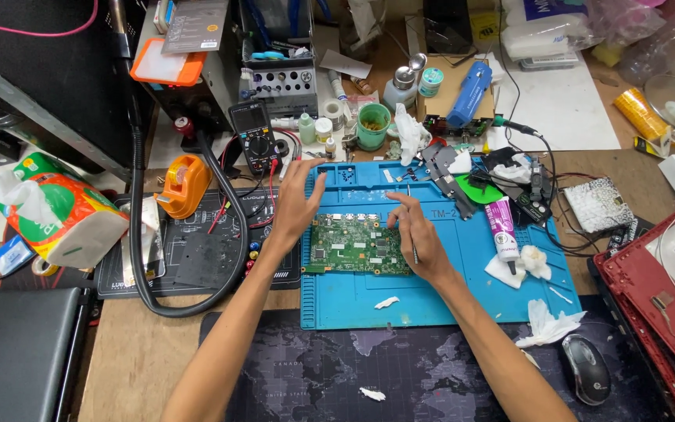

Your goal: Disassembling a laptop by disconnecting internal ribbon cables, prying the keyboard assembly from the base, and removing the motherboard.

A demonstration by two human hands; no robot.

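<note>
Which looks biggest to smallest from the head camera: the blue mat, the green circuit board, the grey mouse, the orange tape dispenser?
1. Blue rubber work mat, by far the largest.
2. Green rectangular circuit board, which both hands touch.
3. Orange plastic tape dispenser and grey computer mouse look about alike; the mouse lies nearer the camera, so no ranking.
</note>
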